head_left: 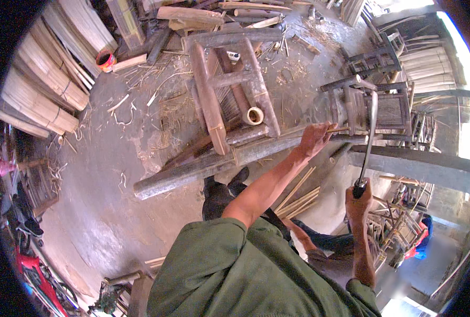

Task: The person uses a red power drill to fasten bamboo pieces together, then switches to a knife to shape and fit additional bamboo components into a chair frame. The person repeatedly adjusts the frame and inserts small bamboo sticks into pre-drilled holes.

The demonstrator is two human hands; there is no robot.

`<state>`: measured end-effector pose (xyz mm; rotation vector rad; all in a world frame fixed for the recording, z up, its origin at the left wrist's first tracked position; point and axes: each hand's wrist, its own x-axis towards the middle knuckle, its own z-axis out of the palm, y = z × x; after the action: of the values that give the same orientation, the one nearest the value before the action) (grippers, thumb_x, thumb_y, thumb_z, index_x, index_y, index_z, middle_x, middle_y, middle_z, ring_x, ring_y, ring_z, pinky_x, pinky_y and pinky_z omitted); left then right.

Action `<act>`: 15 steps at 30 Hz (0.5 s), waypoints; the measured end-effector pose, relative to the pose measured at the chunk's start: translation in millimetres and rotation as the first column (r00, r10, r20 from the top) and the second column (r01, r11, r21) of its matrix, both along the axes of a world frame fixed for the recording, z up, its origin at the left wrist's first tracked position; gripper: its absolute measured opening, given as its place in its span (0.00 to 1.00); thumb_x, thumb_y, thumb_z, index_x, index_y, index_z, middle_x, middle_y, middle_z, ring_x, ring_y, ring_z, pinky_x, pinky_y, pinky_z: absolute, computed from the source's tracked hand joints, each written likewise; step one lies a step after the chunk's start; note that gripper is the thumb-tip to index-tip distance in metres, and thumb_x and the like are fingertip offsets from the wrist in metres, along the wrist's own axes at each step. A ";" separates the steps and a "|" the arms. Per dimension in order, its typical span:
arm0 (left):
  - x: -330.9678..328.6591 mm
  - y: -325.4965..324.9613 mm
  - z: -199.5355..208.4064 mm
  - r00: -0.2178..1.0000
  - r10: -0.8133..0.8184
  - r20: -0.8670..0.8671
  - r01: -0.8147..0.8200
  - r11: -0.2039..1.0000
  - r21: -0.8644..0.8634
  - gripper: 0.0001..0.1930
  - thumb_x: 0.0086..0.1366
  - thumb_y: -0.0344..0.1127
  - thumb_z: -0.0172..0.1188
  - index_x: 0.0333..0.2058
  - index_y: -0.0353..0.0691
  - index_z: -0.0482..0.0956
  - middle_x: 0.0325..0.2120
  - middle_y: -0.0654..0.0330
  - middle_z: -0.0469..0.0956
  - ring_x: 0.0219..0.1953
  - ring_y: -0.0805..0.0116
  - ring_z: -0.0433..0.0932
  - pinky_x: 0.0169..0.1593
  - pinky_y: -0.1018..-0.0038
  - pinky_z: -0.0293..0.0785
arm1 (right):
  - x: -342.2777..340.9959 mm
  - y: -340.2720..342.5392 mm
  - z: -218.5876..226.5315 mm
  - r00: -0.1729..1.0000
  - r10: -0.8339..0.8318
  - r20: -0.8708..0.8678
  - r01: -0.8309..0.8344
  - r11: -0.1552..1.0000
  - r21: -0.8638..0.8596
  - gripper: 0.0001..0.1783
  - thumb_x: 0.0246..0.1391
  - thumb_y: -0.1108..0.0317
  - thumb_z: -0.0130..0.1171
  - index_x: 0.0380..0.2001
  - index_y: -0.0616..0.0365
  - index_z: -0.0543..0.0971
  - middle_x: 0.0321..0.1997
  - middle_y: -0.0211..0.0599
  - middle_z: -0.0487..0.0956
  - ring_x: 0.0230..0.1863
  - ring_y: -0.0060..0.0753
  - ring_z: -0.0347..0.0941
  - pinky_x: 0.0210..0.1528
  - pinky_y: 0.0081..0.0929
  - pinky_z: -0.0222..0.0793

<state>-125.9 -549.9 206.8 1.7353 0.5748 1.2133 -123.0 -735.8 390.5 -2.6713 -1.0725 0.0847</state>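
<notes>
My left hand (pixel 316 138) is closed around a thin wooden stick (pixel 340 129) that points to the right. It is above the right part of a long, grey, worn log (pixel 192 171). In my right hand (pixel 359 201) is the dark handle of a long, narrow-bladed knife (pixel 370 134). Its blade stands up and away from me, just right of the stick; whether the two touch I cannot tell. Beyond the log sits a heavy wooden frame (pixel 227 79) of thick beams, with a hollow bamboo piece (pixel 254 115) on its near right part.
Several split sticks (pixel 301 198) lie beside my left forearm. Another person's arm (pixel 300 234) shows close by, below them. Wooden chairs (pixel 385 111) stand at right, bundled slats (pixel 45 79) lean at far left, near a red bucket (pixel 106 61). Shavings and offcuts litter the floor.
</notes>
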 end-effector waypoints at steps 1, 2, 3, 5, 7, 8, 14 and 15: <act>3.0 5.5 -1.2 0.994 0.084 0.066 -0.087 0.995 0.042 0.09 0.65 0.38 0.55 0.29 0.40 0.74 0.16 0.52 0.72 0.19 0.54 0.74 0.23 0.59 0.69 | 3.7 12.0 -2.1 1.000 0.003 -0.019 -0.003 1.000 0.004 0.15 0.44 0.76 0.58 0.39 0.57 0.71 0.23 0.38 0.71 0.23 0.31 0.67 0.28 0.32 0.65; -1.3 1.5 -4.0 0.983 0.133 0.125 -0.143 0.987 0.074 0.09 0.65 0.37 0.55 0.29 0.39 0.75 0.16 0.52 0.71 0.19 0.54 0.74 0.24 0.59 0.70 | -2.8 20.4 -2.8 0.999 -0.026 -0.047 0.026 1.000 0.000 0.15 0.45 0.76 0.58 0.39 0.58 0.71 0.22 0.36 0.70 0.23 0.30 0.66 0.27 0.31 0.65; -5.4 6.8 -10.3 0.997 0.064 0.049 -0.064 0.998 -0.004 0.10 0.65 0.39 0.56 0.29 0.39 0.76 0.17 0.52 0.72 0.20 0.54 0.75 0.25 0.60 0.71 | -4.8 24.8 -5.4 0.996 -0.054 -0.077 0.054 0.999 -0.004 0.16 0.45 0.76 0.59 0.40 0.58 0.71 0.22 0.35 0.70 0.22 0.29 0.65 0.27 0.30 0.65; -2.7 19.1 -2.1 0.987 -0.160 -0.030 0.153 0.974 -0.169 0.13 0.64 0.42 0.56 0.29 0.38 0.78 0.19 0.52 0.75 0.22 0.54 0.77 0.26 0.61 0.72 | 15.1 -12.8 -58.3 0.981 0.019 -0.192 0.028 0.970 0.240 0.17 0.47 0.74 0.60 0.43 0.58 0.72 0.23 0.27 0.68 0.21 0.26 0.63 0.25 0.27 0.64; -35.5 35.0 20.7 0.955 -0.253 -0.153 0.217 0.951 -0.219 0.15 0.63 0.45 0.58 0.31 0.36 0.78 0.31 0.48 0.79 0.32 0.47 0.79 0.36 0.62 0.75 | -9.8 13.6 -65.3 0.752 -0.050 -0.657 0.309 0.907 0.286 0.21 0.52 0.74 0.56 0.51 0.57 0.70 0.29 0.23 0.69 0.26 0.15 0.63 0.27 0.16 0.62; -40.0 37.2 18.0 0.961 -0.252 -0.118 0.233 0.960 -0.156 0.16 0.63 0.46 0.58 0.32 0.35 0.78 0.34 0.48 0.79 0.35 0.48 0.79 0.39 0.62 0.75 | 3.8 1.0 -98.5 0.891 -0.021 -0.453 0.184 0.929 0.320 0.24 0.52 0.76 0.53 0.54 0.56 0.68 0.32 0.24 0.70 0.27 0.15 0.64 0.29 0.14 0.63; -65.1 46.2 44.5 0.814 -0.519 -0.260 0.459 0.850 -0.259 0.16 0.63 0.44 0.59 0.38 0.35 0.80 0.41 0.53 0.80 0.43 0.65 0.79 0.46 0.67 0.74 | -15.5 18.9 -236.0 0.488 -0.128 -0.864 0.562 0.803 0.198 0.18 0.60 0.58 0.52 0.47 0.60 0.70 0.31 0.33 0.74 0.31 0.27 0.69 0.34 0.27 0.67; -69.7 49.1 40.5 0.798 -0.535 -0.278 0.445 0.833 -0.329 0.16 0.65 0.43 0.57 0.38 0.34 0.79 0.40 0.53 0.80 0.42 0.65 0.79 0.45 0.68 0.75 | -19.6 28.0 -238.1 0.297 -0.138 -0.945 0.621 0.779 0.082 0.19 0.61 0.57 0.51 0.45 0.61 0.71 0.31 0.34 0.74 0.32 0.28 0.69 0.35 0.28 0.67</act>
<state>-195.6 -500.7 247.2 1.7493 0.4170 0.4317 -142.5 -707.8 152.4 -1.8204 0.0094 0.9713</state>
